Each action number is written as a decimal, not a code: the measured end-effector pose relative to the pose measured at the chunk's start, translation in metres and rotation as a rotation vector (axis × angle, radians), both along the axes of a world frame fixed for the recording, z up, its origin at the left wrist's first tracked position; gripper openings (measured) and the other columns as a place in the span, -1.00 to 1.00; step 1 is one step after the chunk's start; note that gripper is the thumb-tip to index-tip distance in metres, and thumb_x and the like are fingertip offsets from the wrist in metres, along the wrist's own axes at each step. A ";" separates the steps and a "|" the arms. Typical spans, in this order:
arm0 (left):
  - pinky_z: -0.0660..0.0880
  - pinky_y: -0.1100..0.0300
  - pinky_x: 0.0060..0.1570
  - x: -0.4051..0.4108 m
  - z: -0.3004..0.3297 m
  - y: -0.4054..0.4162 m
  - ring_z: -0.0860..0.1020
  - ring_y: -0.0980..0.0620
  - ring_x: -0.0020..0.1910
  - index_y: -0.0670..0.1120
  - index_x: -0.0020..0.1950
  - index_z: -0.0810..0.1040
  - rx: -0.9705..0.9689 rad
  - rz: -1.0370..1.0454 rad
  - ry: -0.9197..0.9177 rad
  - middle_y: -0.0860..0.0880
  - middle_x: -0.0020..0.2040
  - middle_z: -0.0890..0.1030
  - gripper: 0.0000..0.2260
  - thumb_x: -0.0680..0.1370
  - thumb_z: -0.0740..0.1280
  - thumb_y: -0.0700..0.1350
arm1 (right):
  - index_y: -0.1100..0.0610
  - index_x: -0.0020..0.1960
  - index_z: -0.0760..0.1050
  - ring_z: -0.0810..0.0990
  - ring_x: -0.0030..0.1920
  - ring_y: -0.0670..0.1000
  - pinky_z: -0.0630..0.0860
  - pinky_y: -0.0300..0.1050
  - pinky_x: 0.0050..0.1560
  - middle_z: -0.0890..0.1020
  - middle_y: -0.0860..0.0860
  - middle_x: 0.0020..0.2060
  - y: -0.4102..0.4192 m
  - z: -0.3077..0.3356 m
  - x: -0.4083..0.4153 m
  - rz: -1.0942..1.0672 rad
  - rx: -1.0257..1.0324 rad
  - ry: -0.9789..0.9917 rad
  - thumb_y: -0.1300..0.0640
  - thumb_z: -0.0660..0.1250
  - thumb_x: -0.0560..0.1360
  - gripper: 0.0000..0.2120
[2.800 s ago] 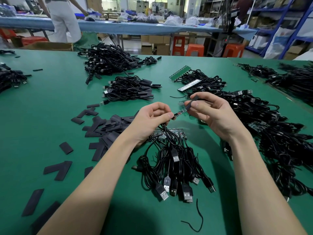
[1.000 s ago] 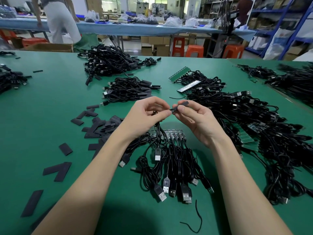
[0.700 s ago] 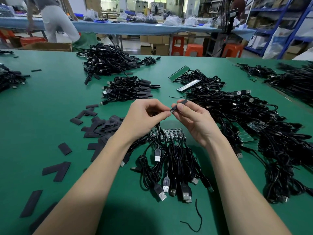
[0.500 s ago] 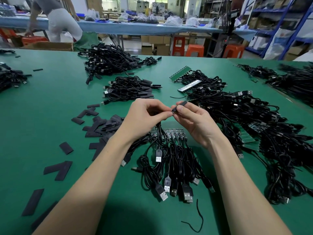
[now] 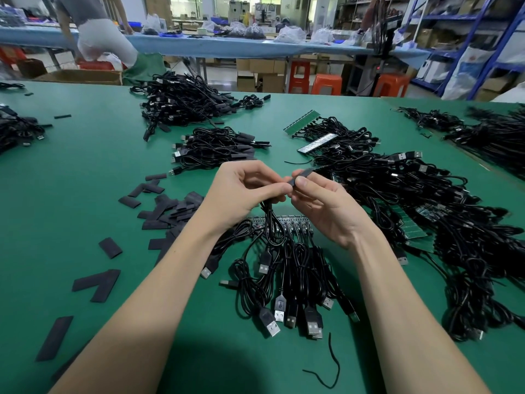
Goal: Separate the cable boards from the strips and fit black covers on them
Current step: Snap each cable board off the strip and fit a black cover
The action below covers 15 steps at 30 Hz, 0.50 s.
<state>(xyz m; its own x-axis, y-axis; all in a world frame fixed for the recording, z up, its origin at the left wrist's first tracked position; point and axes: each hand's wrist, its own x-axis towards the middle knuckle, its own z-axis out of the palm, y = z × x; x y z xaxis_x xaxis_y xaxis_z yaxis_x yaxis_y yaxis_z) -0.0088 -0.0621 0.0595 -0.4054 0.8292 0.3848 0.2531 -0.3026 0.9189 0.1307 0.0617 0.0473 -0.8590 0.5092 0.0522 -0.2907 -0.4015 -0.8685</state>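
My left hand (image 5: 241,191) grips a black cable (image 5: 268,223) near its board end, above the green table. My right hand (image 5: 321,203) pinches a black cover (image 5: 301,176) between thumb and fingers; the cover sits over the cable's small board, which is hidden inside it. Both hands meet fingertip to fingertip. Below them lies a strip of boards (image 5: 281,218) with several USB cables (image 5: 287,294) still attached. Loose black covers (image 5: 170,209) lie in a heap to the left.
Finished cable bundles (image 5: 218,147) and a bigger pile (image 5: 181,102) lie beyond the hands. A large tangle of cables on strips (image 5: 426,206) fills the right. A loose black wire scrap (image 5: 332,362) lies near the front edge. A person (image 5: 96,35) stands at the far bench.
The bare board end seen earlier is now inside the black cover. My hands have drawn together and risen slightly. The person in the background has shifted and bent.
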 end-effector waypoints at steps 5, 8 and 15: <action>0.57 0.31 -0.24 -0.002 -0.002 0.000 0.71 -0.02 -0.26 -0.22 -0.11 0.68 0.006 0.018 0.008 -0.14 -0.24 0.72 -0.90 0.43 0.56 -0.26 | 0.09 -0.08 0.69 0.67 -0.16 -0.08 0.59 -0.28 -0.06 0.72 0.05 -0.11 -0.001 -0.001 -0.001 0.004 0.011 -0.010 0.21 0.42 0.45 -0.90; 0.61 0.26 -0.19 -0.002 -0.003 0.001 0.71 -0.03 -0.24 -0.20 -0.10 0.68 0.009 -0.020 -0.031 -0.16 -0.23 0.72 -0.91 0.43 0.54 -0.28 | 0.13 0.00 0.65 0.68 -0.12 -0.05 0.59 -0.26 -0.03 0.72 0.07 -0.07 0.000 -0.001 0.000 -0.005 0.001 0.020 0.20 0.45 0.44 -0.86; 0.63 0.23 -0.12 -0.004 -0.005 0.001 0.72 -0.02 -0.20 -0.20 -0.06 0.66 -0.018 -0.044 -0.062 -0.13 -0.19 0.73 -0.89 0.45 0.50 -0.33 | 0.08 0.19 0.58 0.71 0.00 0.03 0.61 -0.19 0.02 0.73 0.12 0.03 -0.004 -0.001 -0.005 -0.125 -0.017 0.095 0.19 0.45 0.44 -0.68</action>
<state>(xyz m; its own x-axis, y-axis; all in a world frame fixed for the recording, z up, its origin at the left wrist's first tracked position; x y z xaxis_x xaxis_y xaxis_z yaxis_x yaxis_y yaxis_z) -0.0132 -0.0610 0.0544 -0.3911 0.8534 0.3447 0.1829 -0.2950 0.9378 0.1256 0.0576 0.0466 -0.7804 0.6134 0.1210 -0.4202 -0.3713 -0.8280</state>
